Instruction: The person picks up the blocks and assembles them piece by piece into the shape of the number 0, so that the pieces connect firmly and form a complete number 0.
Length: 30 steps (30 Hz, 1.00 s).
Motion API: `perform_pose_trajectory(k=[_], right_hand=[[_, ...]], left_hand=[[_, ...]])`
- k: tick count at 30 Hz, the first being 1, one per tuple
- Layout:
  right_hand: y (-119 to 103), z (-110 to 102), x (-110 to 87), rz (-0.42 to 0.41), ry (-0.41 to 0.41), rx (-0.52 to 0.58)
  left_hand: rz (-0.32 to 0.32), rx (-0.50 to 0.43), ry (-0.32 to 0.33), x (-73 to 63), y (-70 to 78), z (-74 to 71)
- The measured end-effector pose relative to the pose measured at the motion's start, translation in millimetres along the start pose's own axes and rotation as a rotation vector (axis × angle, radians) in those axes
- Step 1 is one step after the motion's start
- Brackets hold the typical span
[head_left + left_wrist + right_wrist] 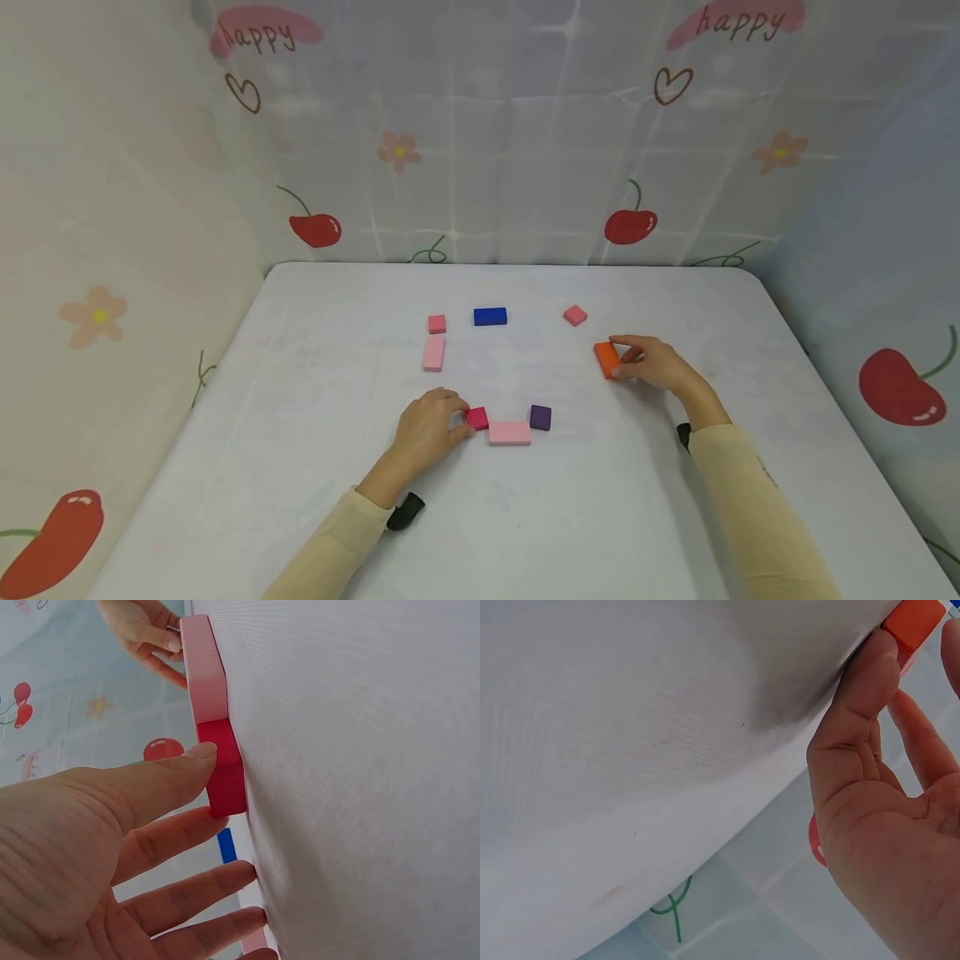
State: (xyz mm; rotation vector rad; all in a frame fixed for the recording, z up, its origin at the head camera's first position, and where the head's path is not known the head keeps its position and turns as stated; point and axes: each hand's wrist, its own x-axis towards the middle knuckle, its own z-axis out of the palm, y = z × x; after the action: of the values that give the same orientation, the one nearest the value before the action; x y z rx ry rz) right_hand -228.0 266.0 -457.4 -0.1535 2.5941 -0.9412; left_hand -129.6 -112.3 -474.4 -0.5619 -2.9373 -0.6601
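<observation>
My left hand (429, 429) pinches a small crimson block (477, 418) between thumb and index finger; its other fingers spread out in the left wrist view. That block (221, 776) touches the end of a pink rectangular block (510, 433). At the pink block's other end sits a dark purple square block (541, 417). Farther right, my right hand (656, 364) holds an orange rectangular block (607, 360), with the thumb at its near end and the index finger at its far end. In the right wrist view the thumb meets the orange block (915, 624) at the top right corner.
On the white table (487, 525), a light pink rectangular block (433, 353) lies against a salmon square block (437, 324) at left. A blue block (490, 317) lies at the back. Another salmon block (575, 315) sits behind the orange one. Printed curtains (487, 125) surround the table.
</observation>
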Motion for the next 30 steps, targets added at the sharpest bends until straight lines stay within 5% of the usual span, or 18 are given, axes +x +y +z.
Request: perform_pose_trajectory(k=[30], right_hand=[[-30.2,30.9,2.0,-0.096,0.034,0.007]], left_hand=[[0.009,0.014,0.005,0.2,-2.4,1.0]])
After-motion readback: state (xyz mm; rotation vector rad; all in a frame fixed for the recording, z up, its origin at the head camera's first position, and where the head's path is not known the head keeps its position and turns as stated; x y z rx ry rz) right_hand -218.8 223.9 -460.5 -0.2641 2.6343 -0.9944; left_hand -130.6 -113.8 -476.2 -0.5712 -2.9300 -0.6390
